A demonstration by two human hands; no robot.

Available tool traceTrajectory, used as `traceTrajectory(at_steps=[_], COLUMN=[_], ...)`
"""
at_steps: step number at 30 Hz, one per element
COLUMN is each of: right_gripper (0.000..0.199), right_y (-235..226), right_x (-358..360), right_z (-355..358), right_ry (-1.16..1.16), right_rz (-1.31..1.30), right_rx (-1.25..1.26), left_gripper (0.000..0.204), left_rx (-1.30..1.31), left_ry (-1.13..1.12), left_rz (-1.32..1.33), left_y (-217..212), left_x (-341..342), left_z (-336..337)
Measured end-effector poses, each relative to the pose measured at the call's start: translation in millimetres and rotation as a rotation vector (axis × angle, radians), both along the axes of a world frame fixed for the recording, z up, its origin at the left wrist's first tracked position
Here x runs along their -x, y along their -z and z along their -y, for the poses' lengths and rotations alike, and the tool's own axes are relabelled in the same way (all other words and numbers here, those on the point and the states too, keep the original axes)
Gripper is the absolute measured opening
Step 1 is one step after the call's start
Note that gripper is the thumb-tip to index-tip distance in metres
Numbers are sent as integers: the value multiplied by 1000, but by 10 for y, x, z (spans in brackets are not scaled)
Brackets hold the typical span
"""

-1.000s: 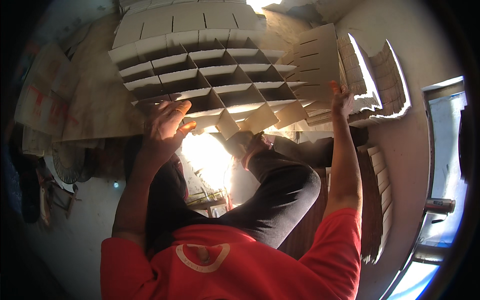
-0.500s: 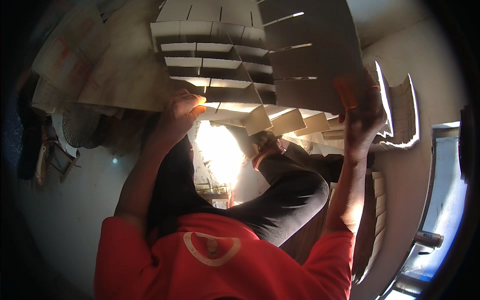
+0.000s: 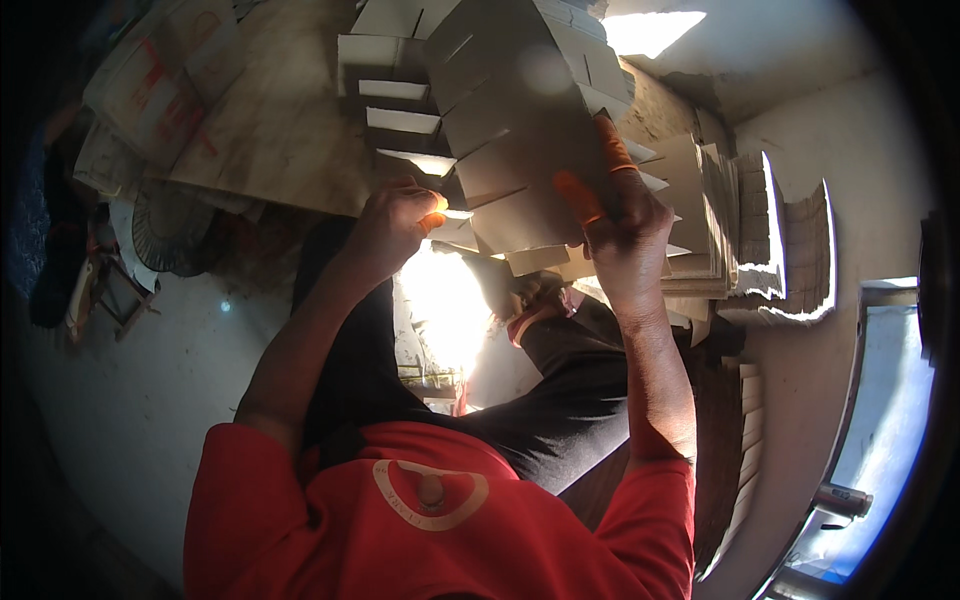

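Observation:
A grey-brown slotted cardboard sheet tilts over a cardboard divider grid on the table. My right hand grips the sheet's right edge, with orange covers on the thumb and a finger. The sheet hides much of the grid, and its slots face the crossing strips at the left. My left hand, also with orange-covered fingertips, is closed in a pinch at the grid's near left corner. A thin bright cardboard edge sticks out from that pinch.
Stacked cardboard sheets stand to the right, beside more upright pieces by the wall. A wooden tabletop extends left, with printed cardboard at its far end. Below it is a round ribbed object. My legs are under the near edge.
My right hand has moved left with the slotted sheet, which now tilts and covers more of the grid. My left hand has shifted slightly right and down, still pinching.

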State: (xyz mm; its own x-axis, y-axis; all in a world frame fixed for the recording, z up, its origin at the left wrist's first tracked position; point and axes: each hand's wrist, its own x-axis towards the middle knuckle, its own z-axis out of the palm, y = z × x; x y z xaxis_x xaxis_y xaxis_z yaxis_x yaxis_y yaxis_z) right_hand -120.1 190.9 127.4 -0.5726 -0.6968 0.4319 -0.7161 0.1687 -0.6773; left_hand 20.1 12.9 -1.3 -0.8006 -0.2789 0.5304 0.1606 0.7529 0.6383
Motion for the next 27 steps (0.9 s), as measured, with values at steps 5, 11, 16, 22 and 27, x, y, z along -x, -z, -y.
traceTrajectory(at_steps=[5,11,16,22,27], right_gripper=[57,54,55,48,51], right_y=[-41,56,434,449,876], right_x=[-2,52,18,-93,-118], right_z=[98,246,310,373,391], right_ry=[-49,-200,-201,-250,-274], right_rz=[107,109,-105,-23,-255], right_rx=[-52,-145,-245,-391,-664], left_gripper=[16,16,17,18,17], left_rx=[-7,-5,-6,-16,19], left_ry=[-13,-29,-32,-39,-39], left_rz=[-13,2,-16,7,75], left_y=[9,-7,22,51,-14], left_x=[0,24,77,64,61], left_z=[-4,-7,-15,10,-15])
